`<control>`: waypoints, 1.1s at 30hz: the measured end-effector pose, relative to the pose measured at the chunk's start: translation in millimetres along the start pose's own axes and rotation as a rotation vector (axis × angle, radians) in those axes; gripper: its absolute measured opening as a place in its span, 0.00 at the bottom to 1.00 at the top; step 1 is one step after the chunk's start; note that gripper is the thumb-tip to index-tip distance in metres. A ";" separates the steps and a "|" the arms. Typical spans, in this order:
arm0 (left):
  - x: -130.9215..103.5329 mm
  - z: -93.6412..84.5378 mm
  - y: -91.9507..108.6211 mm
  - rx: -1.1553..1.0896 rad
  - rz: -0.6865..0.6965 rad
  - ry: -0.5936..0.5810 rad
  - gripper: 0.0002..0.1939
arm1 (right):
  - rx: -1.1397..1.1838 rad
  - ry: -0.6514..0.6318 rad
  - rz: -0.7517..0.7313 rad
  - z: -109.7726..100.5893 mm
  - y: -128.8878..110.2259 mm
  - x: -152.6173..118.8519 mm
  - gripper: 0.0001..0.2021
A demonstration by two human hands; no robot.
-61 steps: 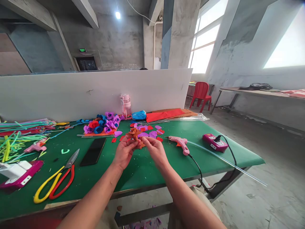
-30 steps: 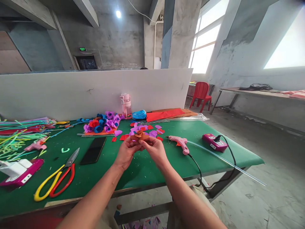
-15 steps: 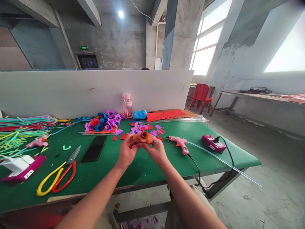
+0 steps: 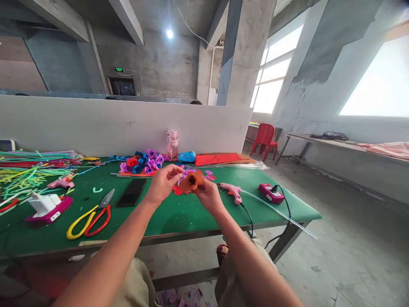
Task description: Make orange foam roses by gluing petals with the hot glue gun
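Note:
A brown-orange paper rose (image 4: 188, 183) with a dark rolled middle faces me above the front half of the table. My right hand (image 4: 209, 195) grips it from the right and below, thumb and fingers closed on its base. Just left of the flower, my left hand (image 4: 163, 182) is raised with curved, loosely parted fingers and appears to hold nothing. Purple and red paper petals (image 4: 209, 174) lie behind the flower, partly hidden by it. To the right, a pink hot glue gun (image 4: 232, 192) with a clear glue stick in its back rests on the table.
Scissors (image 4: 96, 216) and a black phone (image 4: 131, 192) lie left on the green table (image 4: 153, 221). Finished paper flowers (image 4: 143, 162), a pink bottle (image 4: 173, 143) and red paper sheets (image 4: 217, 159) line the back. Power strips (image 4: 271, 193) sit at both sides; pipe cleaners (image 4: 35, 162) pile far left.
My left hand has come off the rose and moved slightly up and left. The right hand keeps the rose, whose opening is now turned more toward me. The camera view has shifted.

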State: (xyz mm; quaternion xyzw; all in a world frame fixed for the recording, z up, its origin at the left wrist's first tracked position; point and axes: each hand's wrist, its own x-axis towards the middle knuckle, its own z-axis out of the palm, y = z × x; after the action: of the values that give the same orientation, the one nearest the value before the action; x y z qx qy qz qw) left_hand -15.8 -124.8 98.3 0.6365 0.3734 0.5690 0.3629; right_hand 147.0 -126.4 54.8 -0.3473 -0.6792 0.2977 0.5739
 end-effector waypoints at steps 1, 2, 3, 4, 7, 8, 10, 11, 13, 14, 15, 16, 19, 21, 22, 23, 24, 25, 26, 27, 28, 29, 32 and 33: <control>-6.6 2.6 5.3 -0.005 -0.001 0.005 0.06 | -0.024 -0.006 -0.023 1.2 -2.9 -3.7 0.08; -14.0 5.4 8.6 -0.010 -0.007 0.004 0.06 | -0.057 -0.005 -0.042 2.4 -5.3 -8.7 0.08; -21.7 8.0 9.8 -0.012 -0.022 0.001 0.06 | -0.087 -0.001 -0.051 3.5 -7.0 -15.0 0.08; -29.0 10.3 8.9 -0.017 -0.042 0.001 0.07 | -0.108 -0.003 -0.046 4.5 -8.1 -22.4 0.08; -44.0 13.6 -1.8 -0.059 -0.122 0.037 0.09 | -0.103 -0.048 0.037 5.8 -7.8 -47.5 0.08; -46.1 13.7 -6.0 -0.074 -0.151 0.049 0.09 | -0.091 -0.056 0.072 5.7 -6.8 -54.9 0.08; -47.2 12.8 -12.8 -0.075 -0.193 0.049 0.11 | -0.078 -0.053 0.121 4.3 -3.6 -65.3 0.09; -47.1 12.1 -14.8 -0.071 -0.205 0.048 0.12 | -0.080 -0.048 0.131 3.1 -1.4 -67.9 0.10; -47.4 10.9 -16.4 -0.077 -0.234 0.027 0.14 | -0.096 -0.050 0.131 -0.4 3.8 -68.3 0.10; -48.2 10.6 -16.5 -0.085 -0.253 0.009 0.14 | -0.105 -0.059 0.124 -2.4 6.8 -66.8 0.10; -49.4 10.5 -16.5 -0.096 -0.274 -0.013 0.15 | -0.112 -0.068 0.117 -4.3 10.0 -64.7 0.11; -50.8 10.7 -16.9 -0.107 -0.297 -0.035 0.15 | -0.117 -0.073 0.111 -5.9 13.3 -62.4 0.12; -54.1 12.6 -20.9 -0.136 -0.366 -0.088 0.18 | -0.140 -0.074 0.092 -8.3 22.1 -57.7 0.13; -54.7 14.6 -25.9 -0.161 -0.418 -0.112 0.19 | -0.150 -0.081 0.093 -7.1 26.0 -57.3 0.13; -54.6 15.7 -28.7 -0.178 -0.451 -0.129 0.20 | -0.147 -0.089 0.101 -6.0 27.2 -57.8 0.12; -54.7 16.9 -31.4 -0.200 -0.485 -0.152 0.21 | -0.129 -0.097 0.113 -4.6 28.1 -58.3 0.11; -54.8 18.0 -33.9 -0.228 -0.519 -0.183 0.21 | -0.095 -0.103 0.132 -3.3 28.7 -58.9 0.09; -55.1 19.1 -36.0 -0.262 -0.547 -0.220 0.21 | -0.048 -0.103 0.152 -2.2 29.2 -59.3 0.07; -55.7 20.2 -37.6 -0.297 -0.568 -0.254 0.22 | 0.006 -0.094 0.170 -1.5 29.8 -59.4 0.07; -56.4 21.1 -38.7 -0.331 -0.582 -0.280 0.22 | 0.062 -0.078 0.184 -1.4 30.5 -59.3 0.08; -57.1 22.0 -39.4 -0.359 -0.589 -0.293 0.22 | 0.108 -0.059 0.195 -1.9 31.6 -59.0 0.09; -57.7 22.8 -39.7 -0.381 -0.594 -0.292 0.22 | 0.137 -0.045 0.200 -2.8 32.9 -58.5 0.09; -58.8 24.6 -39.8 -0.415 -0.593 -0.264 0.20 | 0.138 -0.009 0.197 -7.4 37.7 -56.8 0.09; -58.9 25.2 -39.9 -0.428 -0.582 -0.258 0.19 | 0.126 0.001 0.197 -8.9 39.1 -56.4 0.09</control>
State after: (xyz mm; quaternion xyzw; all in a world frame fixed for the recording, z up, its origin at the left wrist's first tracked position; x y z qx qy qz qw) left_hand 2.4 -159.8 34.0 0.4801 0.3626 0.4222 0.6780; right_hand 166.5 -149.4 -7.5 -0.3759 -0.6212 0.3948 0.5630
